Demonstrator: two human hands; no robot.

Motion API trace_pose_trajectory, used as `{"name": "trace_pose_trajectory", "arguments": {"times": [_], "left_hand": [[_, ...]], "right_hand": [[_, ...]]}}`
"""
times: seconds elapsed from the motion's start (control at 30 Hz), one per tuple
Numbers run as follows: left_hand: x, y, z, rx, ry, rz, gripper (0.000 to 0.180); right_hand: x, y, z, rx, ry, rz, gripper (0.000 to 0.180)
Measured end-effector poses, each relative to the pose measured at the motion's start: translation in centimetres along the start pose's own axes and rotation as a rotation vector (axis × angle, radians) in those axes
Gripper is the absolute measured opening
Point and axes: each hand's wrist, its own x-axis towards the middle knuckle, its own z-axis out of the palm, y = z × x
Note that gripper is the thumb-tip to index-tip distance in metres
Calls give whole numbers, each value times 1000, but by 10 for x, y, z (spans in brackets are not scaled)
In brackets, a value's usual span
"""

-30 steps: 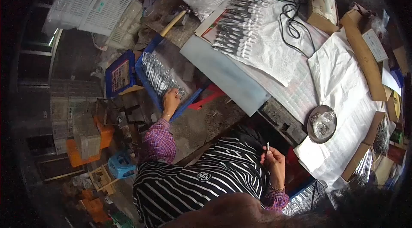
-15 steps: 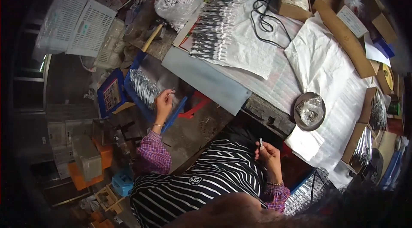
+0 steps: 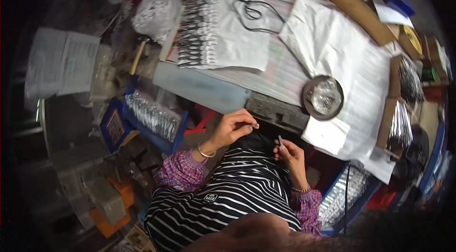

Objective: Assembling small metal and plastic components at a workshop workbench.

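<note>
My left hand (image 3: pixel 230 131) hangs over my lap at the table's near edge. Its thumb and fingertips pinch a small piece (image 3: pixel 256 126), of which only the tip shows, too small to name. Close to its right, my right hand (image 3: pixel 292 157) grips a short, narrow light-grey strip (image 3: pixel 280 141) that points upward between thumb and fingers. The two held pieces are apart. Left of my left arm stands a blue tray (image 3: pixel 176 134) with a row of slim silvery metal pieces (image 3: pixel 151 115). Beside my right forearm, a blue crate (image 3: pixel 343 223) holds many silvery pieces (image 3: pixel 341 200).
On the table, black-and-white pieces (image 3: pixel 197 29) lie in rows on white sheeting (image 3: pixel 242 52). A dark bowl (image 3: pixel 311 107) holds a clear bag of small shiny parts. Cardboard boxes of metal strips (image 3: pixel 401 126) line the right side. A black cord (image 3: pixel 259 29) curls at the back.
My left hand has moved right from over the blue tray of metal pieces to near my right hand. My right hand has shifted slightly. The whole view has swung.
</note>
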Motion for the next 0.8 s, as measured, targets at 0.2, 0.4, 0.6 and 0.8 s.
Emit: {"name": "trace_pose_trajectory", "arguments": {"times": [0.2,0.4,0.6,0.8], "left_hand": [[0,-3,6,-223,-113,-211,12],[4,-4,36,-406,-68,-424,16],[9,-20,58,-484,-134,-432,14],[4,-27,65,-419,-70,-406,15]], "right_hand": [[2,-13,8,10,41,-19,27],[5,-6,9,15,14,-97,28],[-3,-6,5,-53,78,-109,27],[-6,-6,2,-85,51,-134,27]]}}
